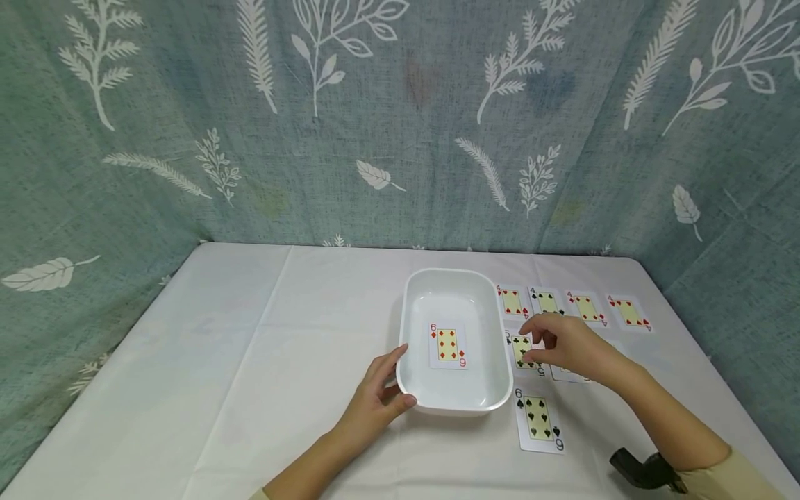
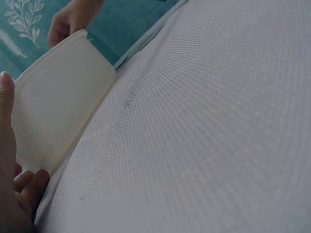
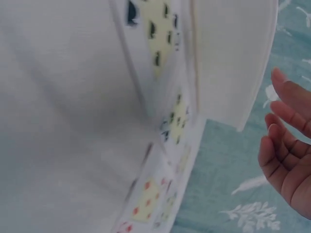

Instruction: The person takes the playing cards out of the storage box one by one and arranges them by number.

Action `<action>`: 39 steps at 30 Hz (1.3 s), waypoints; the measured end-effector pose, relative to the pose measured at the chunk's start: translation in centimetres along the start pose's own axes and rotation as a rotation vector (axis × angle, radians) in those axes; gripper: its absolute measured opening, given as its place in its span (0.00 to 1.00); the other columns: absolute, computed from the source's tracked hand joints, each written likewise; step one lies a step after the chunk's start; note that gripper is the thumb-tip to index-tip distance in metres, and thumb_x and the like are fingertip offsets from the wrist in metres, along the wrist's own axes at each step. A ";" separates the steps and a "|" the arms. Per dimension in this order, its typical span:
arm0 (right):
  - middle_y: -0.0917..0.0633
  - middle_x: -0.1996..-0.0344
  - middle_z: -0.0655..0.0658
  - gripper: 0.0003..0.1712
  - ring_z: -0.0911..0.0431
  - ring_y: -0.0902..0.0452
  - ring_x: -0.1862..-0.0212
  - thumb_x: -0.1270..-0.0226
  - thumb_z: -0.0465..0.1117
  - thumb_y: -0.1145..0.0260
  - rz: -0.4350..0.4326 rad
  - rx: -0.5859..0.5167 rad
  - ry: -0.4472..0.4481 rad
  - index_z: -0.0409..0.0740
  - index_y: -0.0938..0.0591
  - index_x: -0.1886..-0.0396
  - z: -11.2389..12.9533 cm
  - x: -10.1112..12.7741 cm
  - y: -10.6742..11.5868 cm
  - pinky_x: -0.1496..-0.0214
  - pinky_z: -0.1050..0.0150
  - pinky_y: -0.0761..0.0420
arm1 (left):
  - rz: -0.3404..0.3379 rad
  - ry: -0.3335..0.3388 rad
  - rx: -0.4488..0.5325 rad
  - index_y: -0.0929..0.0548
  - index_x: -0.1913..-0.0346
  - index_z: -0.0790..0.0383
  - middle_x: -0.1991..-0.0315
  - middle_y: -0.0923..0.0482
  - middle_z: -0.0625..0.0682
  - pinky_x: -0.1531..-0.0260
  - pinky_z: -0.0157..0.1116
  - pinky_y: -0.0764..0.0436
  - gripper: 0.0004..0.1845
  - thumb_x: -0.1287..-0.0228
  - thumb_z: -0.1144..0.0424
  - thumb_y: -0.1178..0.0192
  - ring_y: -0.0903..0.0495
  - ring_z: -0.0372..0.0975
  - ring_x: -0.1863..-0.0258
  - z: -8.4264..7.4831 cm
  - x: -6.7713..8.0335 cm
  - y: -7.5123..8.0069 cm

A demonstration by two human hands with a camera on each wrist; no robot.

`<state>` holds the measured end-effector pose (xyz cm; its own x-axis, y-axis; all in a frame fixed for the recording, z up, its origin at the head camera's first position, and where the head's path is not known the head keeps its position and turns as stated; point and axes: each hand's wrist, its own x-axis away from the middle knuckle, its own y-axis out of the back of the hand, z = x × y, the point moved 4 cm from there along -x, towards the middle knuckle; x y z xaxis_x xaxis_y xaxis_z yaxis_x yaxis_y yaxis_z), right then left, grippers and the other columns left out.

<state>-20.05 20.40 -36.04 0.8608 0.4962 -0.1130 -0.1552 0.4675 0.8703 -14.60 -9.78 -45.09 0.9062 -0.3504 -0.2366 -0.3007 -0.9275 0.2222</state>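
Observation:
A white rectangular tray (image 1: 454,295) stands on the table with a six of diamonds (image 1: 447,345) lying face up inside. My left hand (image 1: 370,399) grips its near left corner, fingers on the left side and thumb by the front rim. To the tray's right, my right hand (image 1: 560,346) hovers over a five of clubs (image 1: 520,362), fingers loosely bent and nothing between them in the right wrist view. Another card (image 1: 567,376) is mostly hidden under this hand. Nearer the front lies a six of spades (image 1: 538,422).
Several fours make a row behind my right hand, among them a four of diamonds (image 1: 586,308) and a red four (image 1: 629,313) at the right end. A white cloth (image 1: 300,333) covers the table. A leaf-patterned curtain (image 1: 412,187) hangs behind it.

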 end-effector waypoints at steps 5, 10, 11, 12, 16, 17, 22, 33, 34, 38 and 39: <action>0.24 0.73 0.54 0.19 0.65 0.35 0.75 0.52 0.42 0.23 -0.016 0.004 0.053 0.45 0.19 0.60 0.9 -1.4 0.5 0.79 0.73 0.28 | 0.009 0.003 0.004 0.46 0.27 0.59 0.37 0.43 0.63 0.41 0.36 0.24 0.41 0.40 0.61 0.37 0.35 0.54 0.36 0.0 0.0 0.0; 0.23 0.72 0.52 0.20 0.66 0.35 0.75 0.52 0.42 0.23 -0.022 0.027 0.099 0.44 0.18 0.58 1.9 -2.9 0.9 0.78 0.72 0.27 | 0.009 0.009 0.005 0.46 0.27 0.58 0.36 0.43 0.63 0.41 0.36 0.24 0.41 0.40 0.63 0.37 0.34 0.54 0.36 -0.1 -0.1 0.0; 0.23 0.72 0.52 0.21 0.66 0.34 0.75 0.52 0.42 0.23 -0.019 0.032 0.106 0.44 0.18 0.58 2.1 -3.2 0.9 0.78 0.72 0.27 | 0.008 0.011 0.004 0.46 0.27 0.58 0.36 0.43 0.63 0.41 0.36 0.24 0.41 0.40 0.63 0.37 0.34 0.54 0.36 -0.1 -0.1 0.0; 0.23 0.72 0.52 0.21 0.65 0.34 0.75 0.52 0.43 0.24 -0.013 0.035 0.108 0.44 0.19 0.58 2.2 -3.5 0.9 0.77 0.72 0.26 | 0.011 0.013 0.003 0.46 0.27 0.58 0.36 0.43 0.62 0.41 0.36 0.24 0.41 0.40 0.63 0.37 0.35 0.54 0.36 0.0 -0.1 0.0; 0.23 0.71 0.53 0.21 0.64 0.33 0.74 0.51 0.44 0.24 0.005 0.021 0.112 0.45 0.19 0.57 2.8 -4.4 0.6 0.76 0.72 0.25 | 0.017 0.023 0.006 0.46 0.27 0.57 0.36 0.43 0.61 0.41 0.35 0.25 0.41 0.40 0.61 0.37 0.35 0.53 0.36 0.1 -0.1 -0.1; 0.23 0.71 0.54 0.22 0.63 0.32 0.73 0.52 0.45 0.24 0.010 0.018 0.109 0.45 0.19 0.57 2.9 -4.6 0.5 0.75 0.72 0.24 | 0.018 0.024 0.009 0.46 0.27 0.57 0.35 0.43 0.61 0.41 0.35 0.25 0.41 0.40 0.61 0.37 0.35 0.53 0.35 0.1 -0.1 -0.1; 0.23 0.70 0.54 0.23 0.62 0.31 0.71 0.52 0.46 0.24 0.027 -0.003 0.128 0.45 0.19 0.56 3.4 -5.9 -0.3 0.74 0.71 0.23 | 0.017 0.009 0.015 0.46 0.27 0.58 0.36 0.43 0.62 0.41 0.35 0.24 0.41 0.40 0.60 0.37 0.35 0.54 0.36 0.1 -0.1 -0.1; 0.18 0.62 0.43 0.28 0.56 0.24 0.63 0.51 0.44 0.23 0.129 -0.032 0.131 0.38 0.20 0.51 4.1 -8.5 -2.6 0.64 0.68 0.18 | 0.004 0.007 -0.001 0.45 0.27 0.59 0.36 0.43 0.63 0.41 0.35 0.24 0.41 0.41 0.61 0.36 0.35 0.55 0.36 0.1 0.0 -0.1; 0.18 0.62 0.43 0.28 0.55 0.23 0.62 0.51 0.44 0.23 0.143 -0.032 0.122 0.38 0.21 0.51 4.0 -8.7 -2.9 0.63 0.67 0.18 | 0.001 0.003 -0.002 0.45 0.27 0.60 0.36 0.42 0.64 0.42 0.36 0.24 0.41 0.41 0.61 0.36 0.35 0.55 0.36 0.1 0.0 -0.1; 0.18 0.59 0.41 0.30 0.52 0.23 0.59 0.52 0.43 0.23 0.201 -0.033 0.082 0.38 0.22 0.48 4.1 -9.6 -3.7 0.61 0.64 0.18 | -0.011 -0.024 -0.005 0.44 0.28 0.62 0.37 0.41 0.64 0.43 0.37 0.22 0.41 0.41 0.62 0.36 0.33 0.57 0.38 0.1 0.0 0.0; 0.19 0.58 0.40 0.31 0.51 0.23 0.59 0.52 0.43 0.23 0.219 -0.033 0.073 0.37 0.23 0.48 4.1 -9.8 -3.9 0.61 0.64 0.18 | -0.011 -0.029 -0.003 0.44 0.28 0.62 0.38 0.41 0.64 0.43 0.37 0.22 0.41 0.41 0.62 0.36 0.33 0.57 0.38 0.2 -0.1 0.0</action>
<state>-25.89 10.71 -36.40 0.7675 0.6397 0.0411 -0.3514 0.3662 0.8616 -14.70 -9.79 -45.23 0.9004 -0.3438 -0.2666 -0.2897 -0.9310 0.2221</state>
